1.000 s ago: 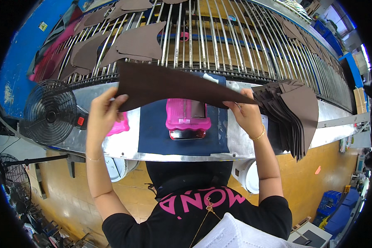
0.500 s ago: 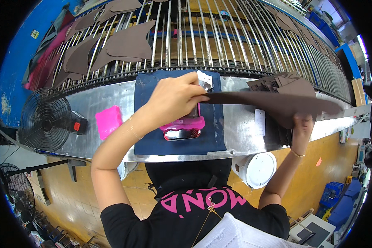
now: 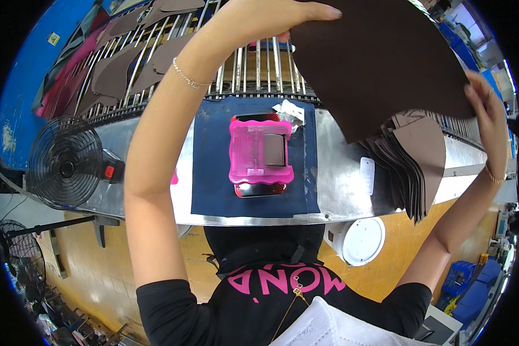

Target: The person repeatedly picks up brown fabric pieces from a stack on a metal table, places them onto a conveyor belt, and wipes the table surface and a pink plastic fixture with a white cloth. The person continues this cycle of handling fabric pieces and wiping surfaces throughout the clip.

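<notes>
A large dark brown cut sheet (image 3: 380, 63), like leather or fabric, is stretched up over the far side of the bench. My left hand (image 3: 277, 20) pinches its upper left edge between thumb and fingers. At its right edge, my right hand (image 3: 487, 109) grips the corner. Beneath the raised sheet, a fanned stack of similar brown pieces (image 3: 418, 155) hangs over the bench's near edge. Between my arms lies a dark blue mat (image 3: 213, 179). On it stands a pink scalloped holder (image 3: 245, 153) with a brown piece inside, above a shiny red-and-black object (image 3: 259, 189).
A crumpled white scrap (image 3: 291, 115) lies by the holder, and a white tag (image 3: 367, 176) near the stack. A black fan (image 3: 66, 164) stands left. Beyond the metal bench run conveyor rods (image 3: 259, 69) carrying brown pieces (image 3: 112, 72). A white bucket (image 3: 363, 239) sits below.
Both hands have lifted the brown sheet up and away, spreading it from edge-on to broad. The pink holder has come into full view, while my left forearm now covers most of a pink block.
</notes>
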Motion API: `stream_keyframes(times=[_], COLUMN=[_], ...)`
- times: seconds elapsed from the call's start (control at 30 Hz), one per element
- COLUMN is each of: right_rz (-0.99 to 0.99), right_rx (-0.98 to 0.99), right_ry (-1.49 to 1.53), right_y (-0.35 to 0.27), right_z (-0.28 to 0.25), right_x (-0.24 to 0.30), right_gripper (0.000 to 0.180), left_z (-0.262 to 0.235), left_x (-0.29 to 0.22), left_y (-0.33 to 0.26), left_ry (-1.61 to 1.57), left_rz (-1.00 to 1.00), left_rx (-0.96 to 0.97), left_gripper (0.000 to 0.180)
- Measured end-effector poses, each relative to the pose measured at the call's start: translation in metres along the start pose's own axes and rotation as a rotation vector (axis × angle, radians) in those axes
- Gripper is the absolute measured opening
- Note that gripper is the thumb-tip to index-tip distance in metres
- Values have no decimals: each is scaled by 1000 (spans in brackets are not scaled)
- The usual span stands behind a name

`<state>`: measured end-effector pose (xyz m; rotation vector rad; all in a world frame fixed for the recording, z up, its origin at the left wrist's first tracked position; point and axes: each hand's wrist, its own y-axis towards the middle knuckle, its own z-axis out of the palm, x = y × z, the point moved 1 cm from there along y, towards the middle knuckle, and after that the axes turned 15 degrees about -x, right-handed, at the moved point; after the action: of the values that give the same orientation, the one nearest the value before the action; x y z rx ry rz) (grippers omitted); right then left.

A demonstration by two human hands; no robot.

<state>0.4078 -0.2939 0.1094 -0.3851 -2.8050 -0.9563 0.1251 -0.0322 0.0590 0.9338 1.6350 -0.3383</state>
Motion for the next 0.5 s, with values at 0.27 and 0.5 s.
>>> stream_keyframes(times=[0.27, 0.5], right_rz=[-209, -2], right_rx=[-380, -49], right_ry=[-135, -271], right_y=[-9, -75], right_z=[43, 68], right_x=[37, 20], right_gripper=[30, 21], left_z=[-84, -151], left_x=[188, 330], left_y=[-2, 9], left_ry=[-409, -774], left_rz=[-234, -277], left_rx=[-736, -1106], left_gripper=[18, 41])
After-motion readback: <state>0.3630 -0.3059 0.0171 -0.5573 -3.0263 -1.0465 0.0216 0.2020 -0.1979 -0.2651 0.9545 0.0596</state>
